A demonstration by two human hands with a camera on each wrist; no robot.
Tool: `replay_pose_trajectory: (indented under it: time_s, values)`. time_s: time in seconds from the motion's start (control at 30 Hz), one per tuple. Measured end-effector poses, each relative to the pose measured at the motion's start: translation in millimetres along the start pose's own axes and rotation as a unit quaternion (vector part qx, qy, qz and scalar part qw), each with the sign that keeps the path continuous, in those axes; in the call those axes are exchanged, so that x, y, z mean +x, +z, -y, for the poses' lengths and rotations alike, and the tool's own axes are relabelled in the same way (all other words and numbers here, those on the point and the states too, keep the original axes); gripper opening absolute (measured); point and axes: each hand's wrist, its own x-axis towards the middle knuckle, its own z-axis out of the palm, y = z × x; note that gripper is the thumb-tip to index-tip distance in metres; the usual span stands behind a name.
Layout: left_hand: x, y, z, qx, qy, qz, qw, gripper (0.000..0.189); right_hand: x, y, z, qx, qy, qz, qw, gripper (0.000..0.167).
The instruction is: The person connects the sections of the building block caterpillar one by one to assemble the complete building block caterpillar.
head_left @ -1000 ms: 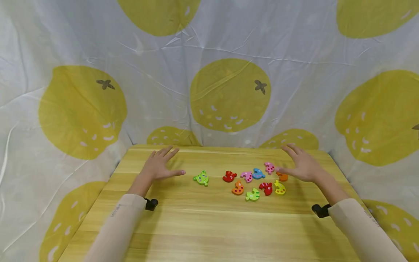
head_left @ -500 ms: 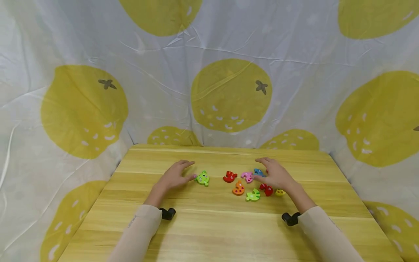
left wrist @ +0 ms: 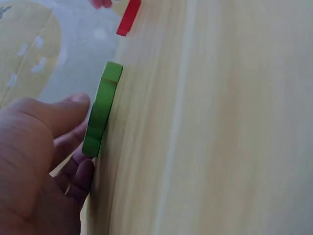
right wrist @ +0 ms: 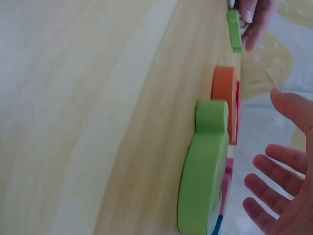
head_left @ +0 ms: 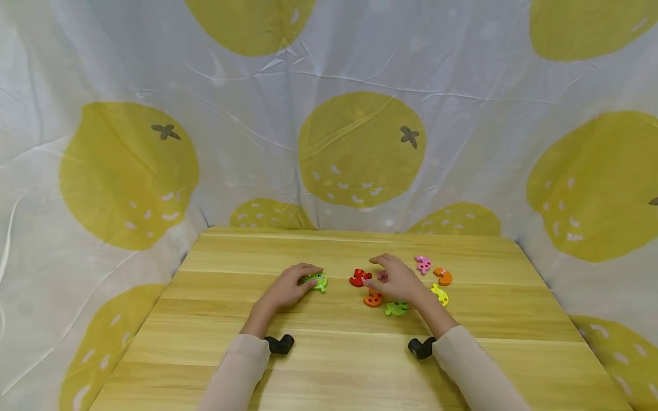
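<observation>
A green wooden puzzle piece with a smiling animal face lies left of the other pieces. My left hand has its thumb and fingers curled round it; the left wrist view shows the thumb by the face of the green piece and fingertips at its lower end. My right hand, fingers spread and slightly bent, hovers over the group of numbered pieces and holds nothing. Near its thumb is a red piece marked 2. An orange dotted piece and a striped light-green piece lie just nearer. This hand hides several pieces.
Right of my right hand lie a pink piece, an orange piece and a yellow piece. Everything rests on a wooden table. A lemon-print curtain hangs behind and at both sides.
Both hands have moved inward. The left has reached the green face piece and closed round it; the right has swept left over the numbered pieces, uncovering the pink, orange and yellow ones.
</observation>
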Motion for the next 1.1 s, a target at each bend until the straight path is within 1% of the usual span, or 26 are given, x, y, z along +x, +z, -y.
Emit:
replay_pose_trajectory:
  time_s: [0.2,0.3,0.5,0.63,0.77,0.83,0.97,1.1]
  values:
    - [-2.7,6.3,3.3,-0.016,-0.009,-0.016,0.9997,0.038,8.2,15,13,-0.028,-0.001,0.02,0.9994,0.066]
    - [-3.5,7.0,4.2,-0.025,-0.012,-0.024,0.9993,0.038,11.9,22,19,-0.028,0.001,0.023,0.9993,0.065]
    - [-3.6,7.0,3.5,-0.028,-0.021,-0.03,0.9989,0.038,18.3,33,21,-0.042,0.007,0.037,0.9984,0.059]
    - [-2.0,6.4,3.0,-0.029,-0.018,-0.036,0.9988,0.038,21.0,33,23,-0.041,0.01,0.031,0.9986,0.054]
    - [0.7,5.2,1.1,-0.031,-0.02,-0.04,0.9985,0.038,22.6,29,25,-0.041,0.009,0.03,0.9986,0.054]
    - [1.9,5.7,0.7,-0.033,-0.02,-0.049,0.9981,0.037,23.4,28,26,-0.041,0.007,0.03,0.9987,0.054]
    - [2.8,8.6,0.1,-0.035,-0.023,-0.068,0.9968,0.034,23.9,28,29,-0.021,0.006,0.025,0.9994,0.052]
    - [1.2,12.6,0.3,-0.037,-0.034,-0.079,0.9956,0.032,22.0,32,37,0.001,-0.002,0.027,0.9996,0.053]
